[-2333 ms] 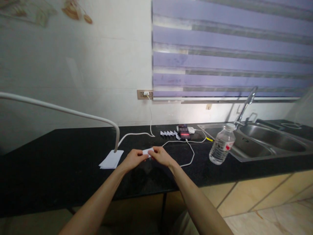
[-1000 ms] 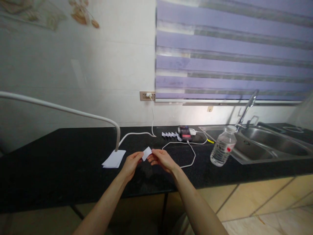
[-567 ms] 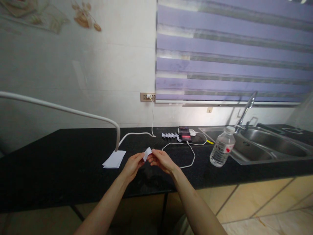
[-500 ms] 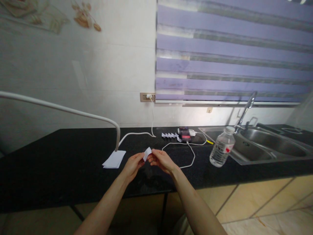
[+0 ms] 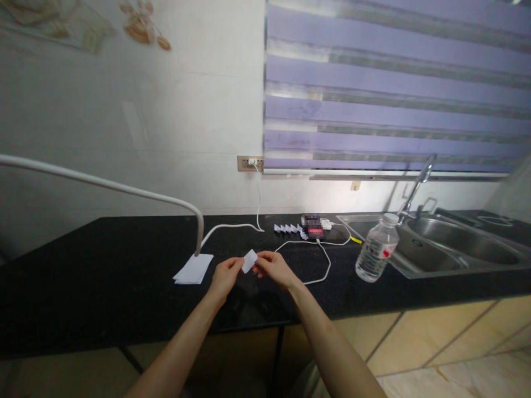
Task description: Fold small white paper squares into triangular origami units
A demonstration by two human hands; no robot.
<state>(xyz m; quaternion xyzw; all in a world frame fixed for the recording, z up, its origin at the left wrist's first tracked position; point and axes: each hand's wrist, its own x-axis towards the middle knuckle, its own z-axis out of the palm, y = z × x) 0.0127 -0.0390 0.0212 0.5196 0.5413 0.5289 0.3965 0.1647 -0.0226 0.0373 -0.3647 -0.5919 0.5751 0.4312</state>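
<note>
A small white piece of paper (image 5: 249, 261) is held up above the black counter between both hands. My left hand (image 5: 225, 278) pinches its left edge, and my right hand (image 5: 274, 267) grips its right edge with thumb and finger. To the left of my hands lies a stack of white paper sheets (image 5: 194, 270), with a white cable's bend resting at its top edge. Behind my hands, several small folded white papers (image 5: 287, 228) stand in a row near the back of the counter.
A clear plastic bottle (image 5: 376, 249) stands right of my hands, beside the steel sink (image 5: 423, 243) with its tap (image 5: 418, 185). White cables (image 5: 327, 265) loop over the counter from a blurred dark device (image 5: 314, 227). A thick white cable (image 5: 103, 185) arches at left. A plug sits in the wall socket (image 5: 244, 163).
The small paper has turned so that more of its face shows, and it looks flatter. Both hands have shifted only slightly; the things on the counter stay put.
</note>
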